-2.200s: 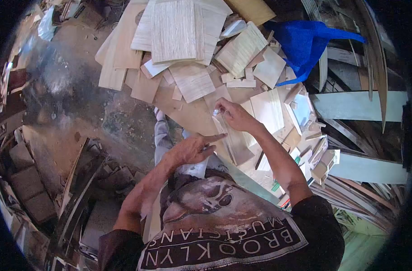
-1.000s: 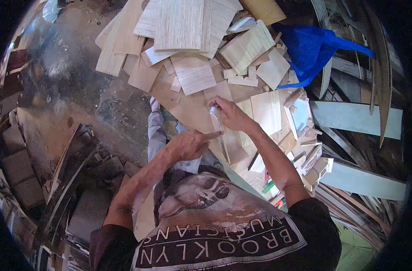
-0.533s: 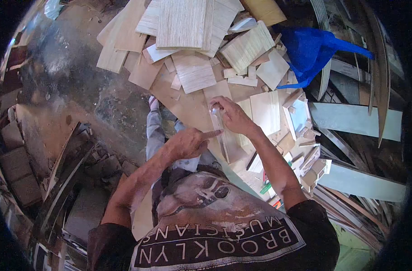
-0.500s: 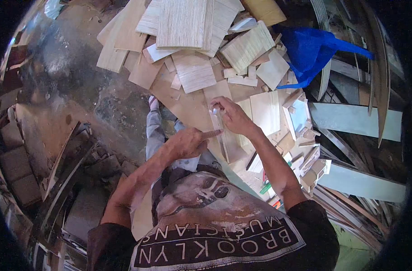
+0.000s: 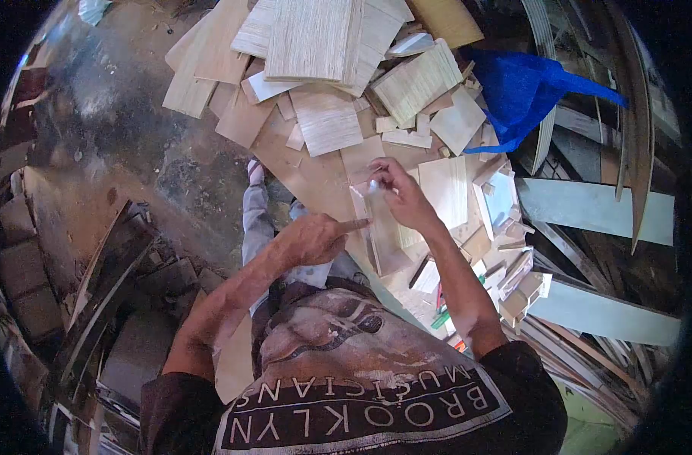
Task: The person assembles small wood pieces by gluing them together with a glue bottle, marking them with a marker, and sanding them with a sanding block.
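Observation:
My right hand (image 5: 403, 199) is closed in a pinch around a small white bottle (image 5: 374, 185), held over a wooden piece. The bottle is partly covered by my fingers and blurred. Below it lies a light wooden box-like piece (image 5: 390, 260) with a narrow raised edge, close to my body. My left hand (image 5: 316, 238) is at this edge, its index finger stretched out with the tip at the wood. The other left fingers curl under the palm; nothing shows in them.
Light wooden panels (image 5: 309, 42) are heaped at the far side of the work surface. A blue cloth bag (image 5: 516, 95) lies to the right, near small wooden boxes (image 5: 500, 196). Long boards (image 5: 598, 208) lie beyond. Wood scraps (image 5: 107, 265) are piled at left.
My right hand has shifted slightly to the right with the small white bottle, which is tilted differently. My left hand has moved slightly left, its index finger still stretched out.

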